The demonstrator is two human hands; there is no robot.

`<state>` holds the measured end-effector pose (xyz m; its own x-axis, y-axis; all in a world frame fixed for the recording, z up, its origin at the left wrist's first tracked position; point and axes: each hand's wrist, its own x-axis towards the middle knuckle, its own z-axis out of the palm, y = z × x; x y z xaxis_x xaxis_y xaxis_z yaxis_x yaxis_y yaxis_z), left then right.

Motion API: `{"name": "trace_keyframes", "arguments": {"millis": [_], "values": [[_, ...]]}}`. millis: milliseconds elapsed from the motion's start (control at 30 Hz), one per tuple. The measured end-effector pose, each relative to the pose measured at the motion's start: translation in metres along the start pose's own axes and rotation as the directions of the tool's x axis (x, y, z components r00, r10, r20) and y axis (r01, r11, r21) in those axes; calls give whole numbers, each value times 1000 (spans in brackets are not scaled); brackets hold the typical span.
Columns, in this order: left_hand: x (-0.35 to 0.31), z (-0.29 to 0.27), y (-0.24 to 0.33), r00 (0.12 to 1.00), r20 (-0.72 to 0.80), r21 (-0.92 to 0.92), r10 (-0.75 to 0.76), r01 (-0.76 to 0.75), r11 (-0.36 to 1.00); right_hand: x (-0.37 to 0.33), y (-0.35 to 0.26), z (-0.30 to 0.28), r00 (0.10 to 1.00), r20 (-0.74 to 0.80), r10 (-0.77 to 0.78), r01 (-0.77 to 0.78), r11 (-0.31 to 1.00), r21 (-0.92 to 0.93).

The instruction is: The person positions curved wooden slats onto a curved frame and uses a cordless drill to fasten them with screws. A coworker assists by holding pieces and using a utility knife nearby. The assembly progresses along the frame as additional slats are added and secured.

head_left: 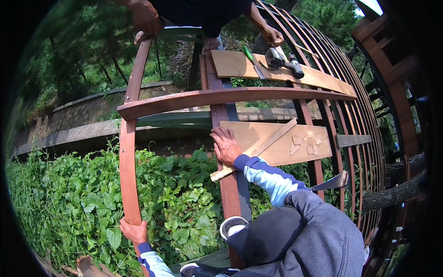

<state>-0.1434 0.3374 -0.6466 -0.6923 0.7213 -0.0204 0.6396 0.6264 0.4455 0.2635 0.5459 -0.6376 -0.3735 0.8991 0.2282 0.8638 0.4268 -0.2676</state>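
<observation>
At lower left, my left hand (134, 230) is closed around the edge of a long reddish-brown wooden beam (129, 171). My right hand (226, 147) lies with fingers extended over the middle beam (229, 198) and the left end of a light plywood board (272, 131). A thin pale wood strip (275, 137) runs slantwise across this board, its broken end beside my right wrist. Several small square wood pieces (308, 143) sit on the board. Farther away, a reddish plank (230, 96) crosses the beams.
A co-worker's hands (272, 36) and bare foot (211, 43) show at the top. A cordless drill (282, 63) and a green-handled blade (251, 60) rest on another plywood board (230, 64). A wooden-handled tool (339, 180) lies right. Leafy plants (175, 184) show below the open frame.
</observation>
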Motion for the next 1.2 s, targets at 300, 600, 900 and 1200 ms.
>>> {"name": "trace_keyframes", "arguments": {"millis": [300,600,900,1200], "values": [[2,5,-11,999,4,28,32,-32,999,-2,4,6,1000,1,1,-1,1000,-21],[4,5,-12,1000,17,48,25,-25,999,-1,4,6,1000,12,20,-20,1000,-9],[3,4,-7,1000,2,32,-5,5,999,-1,4,5,1000,-2,-4,4,1000,-27],[3,6,-15,999,-30,41,31,-30,999,2,1,4,997,47,53,-53,999,-8]]}}
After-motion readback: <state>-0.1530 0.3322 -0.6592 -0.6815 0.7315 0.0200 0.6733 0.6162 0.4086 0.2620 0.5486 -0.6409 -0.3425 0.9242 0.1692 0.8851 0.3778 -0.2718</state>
